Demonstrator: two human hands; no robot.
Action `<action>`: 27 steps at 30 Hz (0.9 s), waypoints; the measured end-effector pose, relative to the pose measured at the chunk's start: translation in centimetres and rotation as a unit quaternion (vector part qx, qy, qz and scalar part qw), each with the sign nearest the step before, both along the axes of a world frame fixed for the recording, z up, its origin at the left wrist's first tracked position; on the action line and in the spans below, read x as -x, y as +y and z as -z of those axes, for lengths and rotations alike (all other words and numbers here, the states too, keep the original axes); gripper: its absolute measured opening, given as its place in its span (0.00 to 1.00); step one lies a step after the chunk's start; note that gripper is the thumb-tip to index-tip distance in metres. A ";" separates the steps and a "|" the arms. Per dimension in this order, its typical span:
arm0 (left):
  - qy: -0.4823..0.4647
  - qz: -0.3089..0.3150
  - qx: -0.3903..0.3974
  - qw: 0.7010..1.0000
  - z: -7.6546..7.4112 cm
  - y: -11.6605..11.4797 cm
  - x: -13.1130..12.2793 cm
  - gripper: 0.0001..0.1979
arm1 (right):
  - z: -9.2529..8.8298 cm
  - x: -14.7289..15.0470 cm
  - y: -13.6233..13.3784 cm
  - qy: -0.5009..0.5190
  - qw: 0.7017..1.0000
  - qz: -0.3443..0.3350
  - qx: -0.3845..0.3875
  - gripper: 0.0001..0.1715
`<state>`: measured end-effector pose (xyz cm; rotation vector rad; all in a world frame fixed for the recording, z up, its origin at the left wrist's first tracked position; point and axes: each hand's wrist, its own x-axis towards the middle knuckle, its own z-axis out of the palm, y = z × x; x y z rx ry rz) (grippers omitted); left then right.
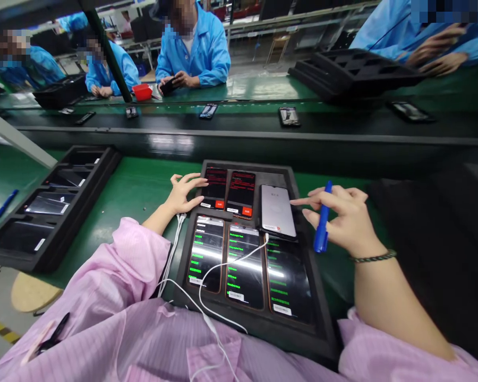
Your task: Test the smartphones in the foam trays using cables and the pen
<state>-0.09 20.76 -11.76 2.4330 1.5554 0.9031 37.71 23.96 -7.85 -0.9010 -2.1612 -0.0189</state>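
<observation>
My left hand [183, 192], fingers spread, rests at the upper left edge of a black foam tray [322, 318], beside a phone with red text [215, 183]. My right hand [344, 217] holds a blue marker pen [322, 217] between its fingers. Its index finger reaches out to the right edge of a phone with a pale grey screen [278, 209], which lies tilted on top of the tray. A white cable [233, 260] is plugged into that phone's lower end. Another phone with red text [241, 192] lies in the tray, and phones with green text [245, 265] fill the near row.
To the left is another black tray [50, 249] of phones, with a blue pen [6, 203] beyond it. Across the bench runs a dark conveyor [242, 119] carrying phone parts. Co-workers in blue coats [195, 48] sit opposite. Black foam trays [354, 71] are stacked at the far right.
</observation>
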 end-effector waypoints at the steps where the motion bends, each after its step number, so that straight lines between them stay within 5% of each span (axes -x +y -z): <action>1: 0.000 0.003 -0.003 1.000 0.0 0.0 0.0 0.27 | 0.2 0.0 -0.3 0.006 1.000 -0.009 0.013 0.05; 8: 0.013 -0.015 -0.003 1.000 -0.2 0.1 0.1 0.26 | 1.6 0.6 -4.3 0.136 0.975 -0.020 0.175 0.11; 10: 0.017 -0.019 -0.017 1.000 -0.4 0.0 0.0 0.26 | 1.9 1.1 -5.4 0.255 0.942 0.003 0.218 0.18; 13: 0.017 -0.020 -0.043 0.999 -0.5 -0.2 -0.1 0.25 | 2.1 2.1 -6.4 0.428 0.855 0.048 0.290 0.35; 16: 0.028 -0.020 -0.038 0.999 -0.6 -0.3 -0.2 0.25 | 2.4 2.9 -6.6 0.473 0.806 0.118 0.335 0.33; 27: 0.045 -0.027 -0.005 0.999 -0.3 0.0 -0.4 0.24 | 2.9 3.4 -6.0 0.338 0.893 0.147 0.258 0.26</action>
